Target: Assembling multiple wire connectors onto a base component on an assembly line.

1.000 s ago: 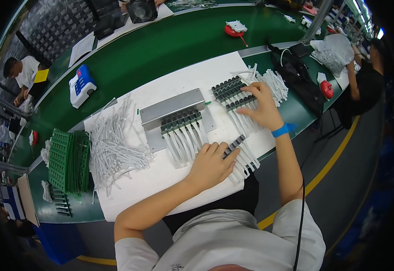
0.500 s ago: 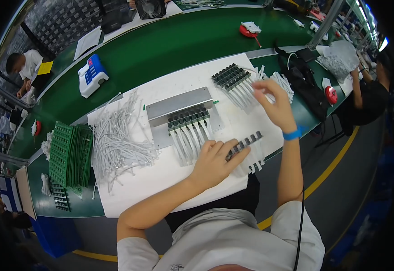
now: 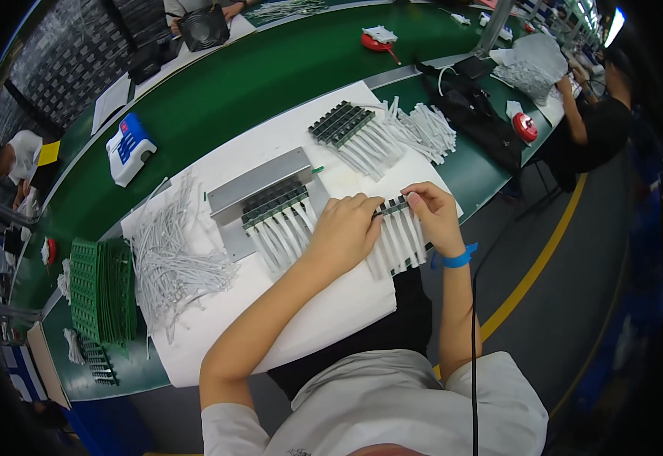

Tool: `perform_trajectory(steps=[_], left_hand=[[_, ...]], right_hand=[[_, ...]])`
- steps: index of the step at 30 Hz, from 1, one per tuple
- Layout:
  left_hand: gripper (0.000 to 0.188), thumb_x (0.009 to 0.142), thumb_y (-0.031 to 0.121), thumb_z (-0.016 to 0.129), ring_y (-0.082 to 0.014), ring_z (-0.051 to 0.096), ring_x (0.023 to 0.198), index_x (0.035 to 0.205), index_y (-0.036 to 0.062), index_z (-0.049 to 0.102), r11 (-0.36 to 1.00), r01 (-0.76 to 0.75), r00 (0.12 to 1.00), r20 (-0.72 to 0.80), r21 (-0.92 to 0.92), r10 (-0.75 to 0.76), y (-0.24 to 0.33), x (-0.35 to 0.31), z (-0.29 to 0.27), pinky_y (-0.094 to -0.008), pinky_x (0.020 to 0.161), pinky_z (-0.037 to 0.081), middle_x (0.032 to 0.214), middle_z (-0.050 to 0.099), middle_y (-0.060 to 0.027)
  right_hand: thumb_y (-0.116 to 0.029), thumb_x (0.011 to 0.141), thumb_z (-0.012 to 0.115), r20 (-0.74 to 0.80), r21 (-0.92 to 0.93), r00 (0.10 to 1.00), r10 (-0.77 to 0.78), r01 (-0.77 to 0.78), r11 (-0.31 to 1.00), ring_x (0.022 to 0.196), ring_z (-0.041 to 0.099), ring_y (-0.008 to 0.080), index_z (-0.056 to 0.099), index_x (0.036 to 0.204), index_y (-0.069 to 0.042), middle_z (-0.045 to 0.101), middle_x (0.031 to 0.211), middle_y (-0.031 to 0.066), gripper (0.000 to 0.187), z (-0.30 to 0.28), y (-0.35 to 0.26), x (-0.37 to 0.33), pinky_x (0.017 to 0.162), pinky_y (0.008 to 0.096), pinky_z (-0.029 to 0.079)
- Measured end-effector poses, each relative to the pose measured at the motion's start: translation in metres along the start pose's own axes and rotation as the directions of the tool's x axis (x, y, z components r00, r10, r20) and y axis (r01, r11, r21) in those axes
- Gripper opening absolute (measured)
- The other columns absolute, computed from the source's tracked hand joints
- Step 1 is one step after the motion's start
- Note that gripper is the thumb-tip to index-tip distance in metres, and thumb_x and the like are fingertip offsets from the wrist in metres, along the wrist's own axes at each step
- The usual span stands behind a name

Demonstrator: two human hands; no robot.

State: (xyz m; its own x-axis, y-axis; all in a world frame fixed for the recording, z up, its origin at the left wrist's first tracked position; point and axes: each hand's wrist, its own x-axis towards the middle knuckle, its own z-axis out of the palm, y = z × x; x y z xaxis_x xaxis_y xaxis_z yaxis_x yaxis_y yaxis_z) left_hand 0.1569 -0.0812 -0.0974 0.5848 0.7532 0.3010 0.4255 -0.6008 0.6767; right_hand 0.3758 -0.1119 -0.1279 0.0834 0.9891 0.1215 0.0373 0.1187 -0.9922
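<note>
Both hands are at a narrow green circuit board strip point(image 3: 394, 205) with black parts along it and white wires hanging toward me. My left hand point(image 3: 344, 234) grips its left end, with fingers bent over it. At the other end, my right hand point(image 3: 434, 218), a blue band on the wrist, pinches the strip between thumb and fingers. Left of them stands a silver metal fixture point(image 3: 259, 181). A row of black-topped boards point(image 3: 276, 204) sits against its near side, with white wires point(image 3: 280, 235) trailing from it. Below my hands, more board edges show among the wires.
Loose white wires point(image 3: 175, 254) are heaped on the white sheet's point(image 3: 293, 323) left. Green circuit panels point(image 3: 103, 289) stack beyond them. Finished-looking wired boards point(image 3: 343, 124) and a white wire bundle point(image 3: 426, 129) lie far right, near a black bag point(image 3: 472, 114). A blue-and-white device point(image 3: 130, 148) stands far left.
My right hand has come down from beside the far wired boards to the strip's right end. The strip's white wires now show between my hands. The whole view has shifted.
</note>
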Motion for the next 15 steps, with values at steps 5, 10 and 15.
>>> perform_trajectory(steps=[5, 10, 15], left_hand=[[0.025, 0.099, 0.025, 0.066, -0.0059, 0.042, 0.066, 0.102, -0.0001, 0.063, 0.77, 0.297, 0.949, 0.265, -0.564, -0.172, 0.006, 0.0, -0.003, -0.0249, 0.059, 0.038, 0.074, 0.052, 0.0016], [0.024, 0.095, 0.02, 0.072, -0.0079, 0.054, 0.069, 0.1, -0.0017, 0.063, 0.827, 0.165, 0.979, -0.016, -0.538, -0.205, 0.004, 0.006, -0.019, -0.0257, 0.057, 0.042, 0.081, 0.058, -0.0045], [0.023, 0.095, 0.006, 0.07, -0.0102, 0.063, 0.075, 0.106, -0.0039, 0.053, 0.469, 0.147, 0.898, -0.082, -0.871, -0.433, -0.006, 0.008, -0.041, -0.0237, 0.063, 0.053, 0.099, 0.064, -0.0083]], right_hand=[[-0.022, 0.105, 0.057, 0.203, 0.023, 0.979, 0.026, -0.031, 0.999, 0.079, 0.056, 0.0077, 0.068, 0.104, 0.004, 0.069, 0.095, 0.003, 0.028, 0.008, -0.011, 0.003, 0.073, 0.0234, 0.046], [-0.05, 0.109, 0.032, 0.196, 0.6, 0.969, 0.15, -0.24, 0.763, 0.088, 0.065, 0.0165, 0.059, 0.121, 0.004, 0.066, 0.098, 0.0068, 0.061, 0.019, 0.0, 0.016, 0.08, 0.0289, 0.054], [-0.013, 0.107, 0.041, 0.183, 0.421, 0.983, 0.007, -0.084, 0.903, 0.091, 0.063, 0.0192, 0.05, 0.134, 0.003, 0.064, 0.111, 0.0153, 0.033, 0.042, 0.007, -0.019, 0.084, 0.0335, 0.052]])
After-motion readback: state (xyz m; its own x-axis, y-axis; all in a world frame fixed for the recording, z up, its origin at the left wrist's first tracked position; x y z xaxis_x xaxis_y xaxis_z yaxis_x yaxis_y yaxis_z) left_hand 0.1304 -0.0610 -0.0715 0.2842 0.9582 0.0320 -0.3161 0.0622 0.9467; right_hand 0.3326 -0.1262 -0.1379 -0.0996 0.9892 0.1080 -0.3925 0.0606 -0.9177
